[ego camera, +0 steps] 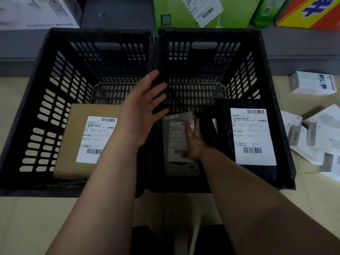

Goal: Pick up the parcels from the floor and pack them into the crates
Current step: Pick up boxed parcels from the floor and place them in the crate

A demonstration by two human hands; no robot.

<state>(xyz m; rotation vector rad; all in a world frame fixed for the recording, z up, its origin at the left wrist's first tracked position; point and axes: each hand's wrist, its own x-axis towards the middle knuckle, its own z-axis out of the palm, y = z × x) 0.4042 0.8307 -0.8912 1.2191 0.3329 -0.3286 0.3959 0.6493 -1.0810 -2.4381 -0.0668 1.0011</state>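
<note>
Two black slotted crates stand side by side on the floor, the left crate and the right crate. A brown cardboard parcel with a white label lies in the left crate. In the right crate lie a grey bag parcel and a black bag parcel with a large label. My left hand hovers open above the wall between the crates, fingers spread, holding nothing. My right hand reaches into the right crate and rests with straight fingers on the grey parcel.
Several white boxes lie on the cardboard-covered floor to the right of the crates. Behind the crates runs a grey ledge with a green box, a white box and a red-yellow box.
</note>
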